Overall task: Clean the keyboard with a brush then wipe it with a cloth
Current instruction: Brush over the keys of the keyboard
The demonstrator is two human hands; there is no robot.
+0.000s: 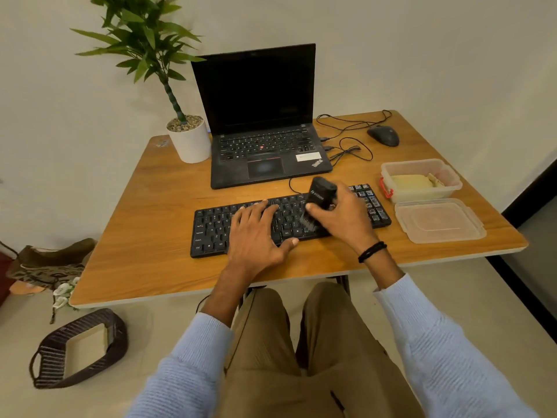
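Keyboard: We see a flat black keyboard [211, 232] lying keys-up on a wooden table [150, 212]. Its long axis runs left to right, with the right end angled slightly away from us.

Brush: A stubby black brush [318, 200] stands over the right-centre of the keyboard. Its bristles point down onto the keys close to the keyboard's near edge, and its body leans up and away toward the keyboard's far side.

Right hand: The right hand [342, 217] has its fingers and thumb curled snugly round the brush's body, above the bristles.

Left hand: The left hand [256, 236] lies palm-down on the keyboard's left-centre, fingers straight and spread, grasping nothing.

Handling of the brush: We judge it light and rigid in the body, with soft bristles that bend. The smooth casing is the natural place to hold it.

Handling of the keyboard: It looks thin, light and apt to slide, so we think the flat left hand is steadying it. The keycaps seem the delicate part.

Cloth: A pale yellow cloth [411, 182] sits in an open clear container [453, 179] just right of the keyboard's far corner.

Lid: The clear lid [440, 221] lies right of the keyboard, on the near side of the container.
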